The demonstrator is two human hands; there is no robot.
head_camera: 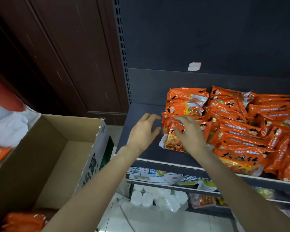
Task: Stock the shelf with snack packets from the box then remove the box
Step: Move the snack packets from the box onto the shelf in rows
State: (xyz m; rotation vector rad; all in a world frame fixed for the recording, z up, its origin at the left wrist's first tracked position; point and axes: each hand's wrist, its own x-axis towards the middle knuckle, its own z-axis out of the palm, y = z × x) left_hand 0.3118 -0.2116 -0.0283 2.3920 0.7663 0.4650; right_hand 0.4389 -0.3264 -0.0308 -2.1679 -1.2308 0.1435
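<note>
Dark wood cabinet (57, 56) left; pale floor (157, 221).
</note>
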